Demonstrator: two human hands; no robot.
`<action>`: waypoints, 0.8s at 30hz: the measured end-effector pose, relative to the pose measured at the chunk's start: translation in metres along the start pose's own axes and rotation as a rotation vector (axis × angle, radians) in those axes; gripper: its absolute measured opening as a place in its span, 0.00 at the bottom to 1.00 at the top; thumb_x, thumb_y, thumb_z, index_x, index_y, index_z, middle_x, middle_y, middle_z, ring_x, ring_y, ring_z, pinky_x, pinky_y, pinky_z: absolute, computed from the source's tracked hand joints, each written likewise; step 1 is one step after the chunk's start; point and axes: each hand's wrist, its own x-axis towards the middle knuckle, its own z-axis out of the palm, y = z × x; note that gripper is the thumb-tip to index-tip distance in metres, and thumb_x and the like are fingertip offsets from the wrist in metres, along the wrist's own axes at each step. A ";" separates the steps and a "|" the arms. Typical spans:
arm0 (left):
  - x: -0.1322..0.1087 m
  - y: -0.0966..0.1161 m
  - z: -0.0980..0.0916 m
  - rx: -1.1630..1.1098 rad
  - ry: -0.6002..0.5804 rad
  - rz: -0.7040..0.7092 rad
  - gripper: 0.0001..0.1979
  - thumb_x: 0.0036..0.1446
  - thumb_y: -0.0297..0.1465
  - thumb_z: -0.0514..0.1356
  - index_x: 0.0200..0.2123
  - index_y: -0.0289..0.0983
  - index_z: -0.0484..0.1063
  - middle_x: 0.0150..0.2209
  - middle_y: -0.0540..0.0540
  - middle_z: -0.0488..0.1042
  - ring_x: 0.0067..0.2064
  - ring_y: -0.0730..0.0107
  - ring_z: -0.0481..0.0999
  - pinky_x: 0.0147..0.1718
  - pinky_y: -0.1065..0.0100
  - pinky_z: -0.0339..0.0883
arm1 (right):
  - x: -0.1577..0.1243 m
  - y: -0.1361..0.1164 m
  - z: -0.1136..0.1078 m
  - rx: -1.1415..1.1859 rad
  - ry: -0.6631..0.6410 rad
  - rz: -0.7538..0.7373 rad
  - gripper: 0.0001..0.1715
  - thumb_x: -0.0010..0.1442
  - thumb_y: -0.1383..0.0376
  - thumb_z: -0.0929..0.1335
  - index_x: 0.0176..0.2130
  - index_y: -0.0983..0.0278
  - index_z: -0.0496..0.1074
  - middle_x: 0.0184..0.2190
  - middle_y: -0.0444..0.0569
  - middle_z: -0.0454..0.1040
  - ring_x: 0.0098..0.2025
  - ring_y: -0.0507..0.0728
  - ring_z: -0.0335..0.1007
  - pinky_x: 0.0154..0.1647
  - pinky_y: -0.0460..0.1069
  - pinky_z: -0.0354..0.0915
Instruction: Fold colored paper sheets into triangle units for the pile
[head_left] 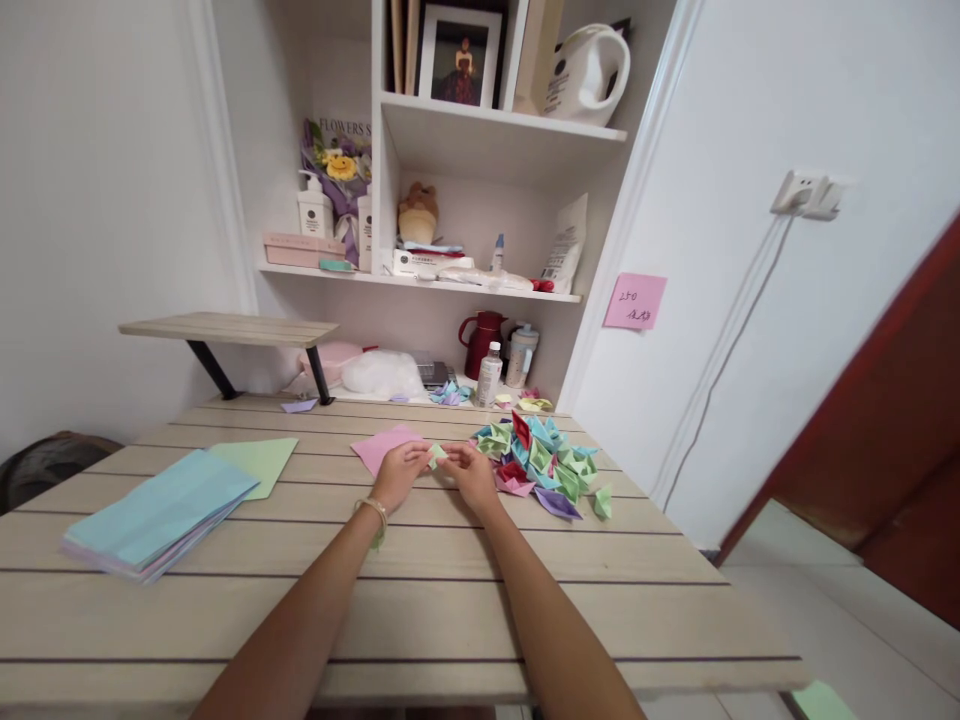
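Observation:
Between the fingers of both hands is a small folded piece of light green paper [436,456]. My left hand [401,474] pinches its left side, and a bracelet circles that wrist. My right hand [469,472] grips its right side. Just behind my left hand a pink sheet of paper [382,446] lies flat, partly covered by the fingers. To the right of my right hand rises a pile of folded paper boats [541,456] in green, blue, red, pink and purple. One green paper boat [603,502] sits at the pile's right edge.
A stack of blue and purple paper [169,510] lies at the left, overlapping a green sheet [259,462]. A small raised shelf [229,328] stands at the back left. Behind the slatted table [420,600] are a plastic bottle [489,375], a red jug [481,342] and wall shelves.

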 end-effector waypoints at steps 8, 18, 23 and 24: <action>-0.004 0.005 -0.002 0.223 -0.009 0.175 0.09 0.43 0.34 0.61 0.28 0.36 0.76 0.28 0.45 0.77 0.33 0.64 0.74 0.36 0.66 0.66 | 0.001 -0.004 -0.004 -0.161 0.052 -0.087 0.13 0.45 0.59 0.69 0.30 0.64 0.75 0.29 0.49 0.76 0.29 0.56 0.69 0.32 0.50 0.64; -0.002 0.000 -0.002 0.243 0.025 0.143 0.08 0.41 0.34 0.62 0.26 0.36 0.76 0.26 0.45 0.77 0.29 0.65 0.74 0.31 0.68 0.66 | 0.001 -0.004 -0.004 -0.298 0.031 -0.127 0.10 0.47 0.59 0.68 0.25 0.63 0.75 0.24 0.48 0.75 0.27 0.56 0.69 0.31 0.49 0.64; 0.001 -0.002 -0.004 0.203 0.047 0.133 0.08 0.40 0.34 0.62 0.25 0.35 0.75 0.27 0.45 0.77 0.31 0.64 0.74 0.34 0.67 0.65 | 0.001 -0.005 -0.003 -0.284 0.036 -0.127 0.10 0.47 0.59 0.68 0.24 0.63 0.74 0.23 0.47 0.75 0.26 0.56 0.69 0.31 0.49 0.64; 0.001 -0.003 -0.004 0.186 0.054 0.125 0.09 0.40 0.35 0.63 0.24 0.35 0.75 0.27 0.45 0.77 0.31 0.64 0.74 0.34 0.67 0.65 | 0.001 -0.005 -0.003 -0.286 0.035 -0.129 0.09 0.47 0.60 0.67 0.24 0.63 0.74 0.23 0.47 0.75 0.26 0.56 0.69 0.31 0.49 0.64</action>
